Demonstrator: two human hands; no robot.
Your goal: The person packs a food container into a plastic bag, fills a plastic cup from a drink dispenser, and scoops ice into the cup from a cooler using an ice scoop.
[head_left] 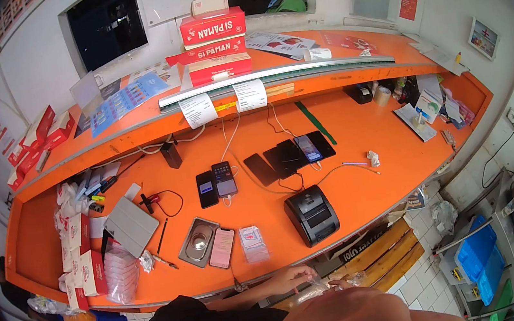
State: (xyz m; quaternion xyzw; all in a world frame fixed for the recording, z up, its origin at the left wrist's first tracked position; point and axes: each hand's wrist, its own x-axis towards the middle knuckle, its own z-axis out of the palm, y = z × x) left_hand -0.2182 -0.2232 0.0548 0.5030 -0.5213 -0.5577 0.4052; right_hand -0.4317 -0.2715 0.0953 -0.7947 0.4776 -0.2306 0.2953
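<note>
My left hand (290, 279) reaches in from the black sleeve at the bottom, just below the front edge of the orange counter (265, 224). Its fingers are pinched on a clear plastic bag (311, 291). Close beside it, my right hand (346, 282) also grips the bag, its lower part hidden behind my arm in the foreground. Whitish contents show faintly through the plastic; what they are I cannot make out. On the counter above my hands lie a pack of small clear sachets (254, 244) and a phone with a pink screen (222, 248). A black label printer (312, 215) stands to the right.
Several phones, including a lit one (308, 148), lie mid-counter with cables. A tablet (131, 226) and stacked small boxes (82, 261) are at left. Red boxes (216, 49) stand on the upper shelf. A wooden bench (386, 257) is below. Behind the window is a person (288, 2).
</note>
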